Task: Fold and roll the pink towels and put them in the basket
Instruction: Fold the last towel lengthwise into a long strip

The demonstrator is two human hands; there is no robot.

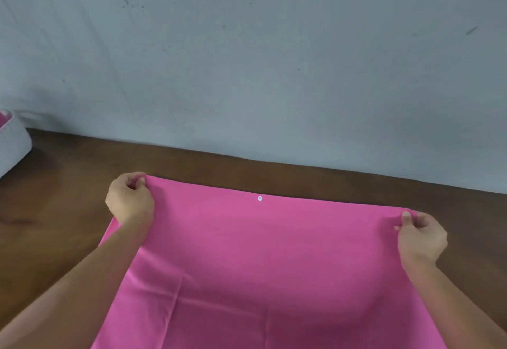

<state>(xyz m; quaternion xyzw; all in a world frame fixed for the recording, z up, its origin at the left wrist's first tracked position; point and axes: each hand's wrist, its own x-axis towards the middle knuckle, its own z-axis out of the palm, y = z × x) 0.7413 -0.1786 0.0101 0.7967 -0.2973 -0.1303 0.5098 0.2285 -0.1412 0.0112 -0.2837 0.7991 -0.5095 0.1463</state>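
Pink towel (pixel 260 261) spread on brown table (pixel 55 211), near edge cut off by frame. Left hand (pixel 130 199) pinches far left corner, right hand (pixel 421 234) pinches far right corner. White basket (pixel 13 148) well left of towel, mostly out of frame, pink inside.

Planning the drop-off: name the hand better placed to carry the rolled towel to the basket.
Left, probably. The left hand grips the pink towel's far-left corner, nearer the white basket at the table's left edge.

Hands (pixel 274 217) at pink towel (pixel 263 261) corners
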